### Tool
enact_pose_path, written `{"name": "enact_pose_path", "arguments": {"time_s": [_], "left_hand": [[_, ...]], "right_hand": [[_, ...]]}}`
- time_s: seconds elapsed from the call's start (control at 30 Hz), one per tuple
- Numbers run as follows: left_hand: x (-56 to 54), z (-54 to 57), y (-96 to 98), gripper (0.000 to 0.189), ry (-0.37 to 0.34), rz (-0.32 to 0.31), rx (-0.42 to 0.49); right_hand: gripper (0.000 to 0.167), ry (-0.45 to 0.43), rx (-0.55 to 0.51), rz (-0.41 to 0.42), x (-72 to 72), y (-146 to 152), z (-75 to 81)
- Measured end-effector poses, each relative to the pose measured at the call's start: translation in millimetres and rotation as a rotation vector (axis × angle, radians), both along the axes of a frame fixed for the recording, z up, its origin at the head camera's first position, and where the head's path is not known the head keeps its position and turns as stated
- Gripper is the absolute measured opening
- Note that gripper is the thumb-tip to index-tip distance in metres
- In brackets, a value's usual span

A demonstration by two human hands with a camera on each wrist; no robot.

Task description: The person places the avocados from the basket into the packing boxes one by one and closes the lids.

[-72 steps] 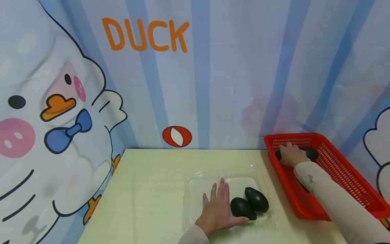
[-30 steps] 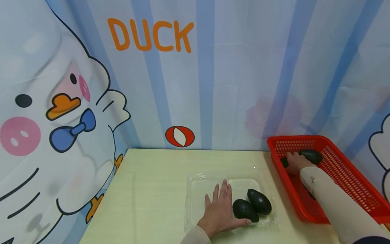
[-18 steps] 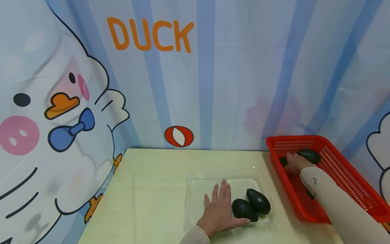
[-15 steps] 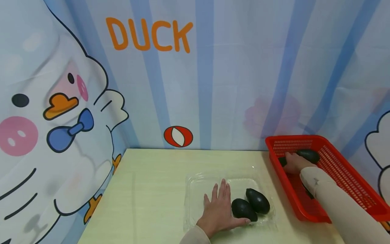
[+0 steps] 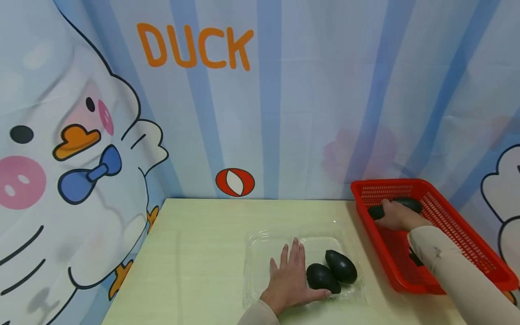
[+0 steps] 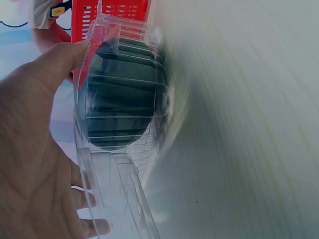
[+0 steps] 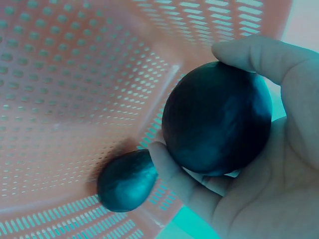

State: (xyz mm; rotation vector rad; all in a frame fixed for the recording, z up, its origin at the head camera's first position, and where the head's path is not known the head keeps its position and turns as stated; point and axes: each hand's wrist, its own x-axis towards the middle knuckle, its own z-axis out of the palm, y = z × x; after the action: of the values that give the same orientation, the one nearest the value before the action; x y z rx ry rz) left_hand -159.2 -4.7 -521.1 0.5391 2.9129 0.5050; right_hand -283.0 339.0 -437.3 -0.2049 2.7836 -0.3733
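Note:
My right hand (image 5: 400,216) is inside the red basket (image 5: 467,225) and grips a dark avocado (image 7: 217,119), thumb on one side and fingers curled round the other. A second avocado (image 7: 127,181) lies on the basket floor close to my fingertips. Part of another dark item (image 5: 415,258) peeks out beneath my right sleeve. My left hand (image 5: 288,282) lies spread over the clear plastic clamshell box (image 6: 117,184), its thumb at the near rim. Two avocados sit side by side in the box's right half, one (image 5: 322,278) by my left thumb, the other (image 5: 341,266) behind it.
The pale wooden table (image 5: 203,253) carries the box in front and the basket at its right edge. Behind it hangs a blue striped curtain (image 5: 300,99) with a duck print on the left.
My right hand has turned and its wrist has shifted right within the basket, showing more of the gripped avocado and of the dark item under the sleeve. My left hand stays put.

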Motion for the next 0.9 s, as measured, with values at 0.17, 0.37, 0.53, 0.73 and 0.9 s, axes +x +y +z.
{"name": "enact_pose_path", "arguments": {"time_s": [0.17,0.37,0.53,0.73,0.9], "left_hand": [[-0.4,-0.4,0.0,0.127,-0.004,0.001,0.004],[-1.8,-2.0,0.4,0.128,-0.009,0.002,-0.002],[-2.0,-2.4,0.4,0.128,-0.005,0.0,0.003],[-1.8,-3.1,0.7,0.127,-0.004,-0.005,-0.001],[-2.1,-3.3,0.5,0.127,-0.007,0.0,0.005]], "right_hand": [[0.092,0.007,-0.022,-0.003,13.1,-6.9,10.9],[0.092,0.019,-0.039,-0.01,22.4,-6.1,16.3],[0.089,0.069,-0.005,-0.02,31.2,-9.3,24.4],[0.083,0.13,0.018,-0.027,43.8,-19.4,36.8],[0.092,0.126,-0.006,-0.042,54.3,-33.3,47.7]]}}
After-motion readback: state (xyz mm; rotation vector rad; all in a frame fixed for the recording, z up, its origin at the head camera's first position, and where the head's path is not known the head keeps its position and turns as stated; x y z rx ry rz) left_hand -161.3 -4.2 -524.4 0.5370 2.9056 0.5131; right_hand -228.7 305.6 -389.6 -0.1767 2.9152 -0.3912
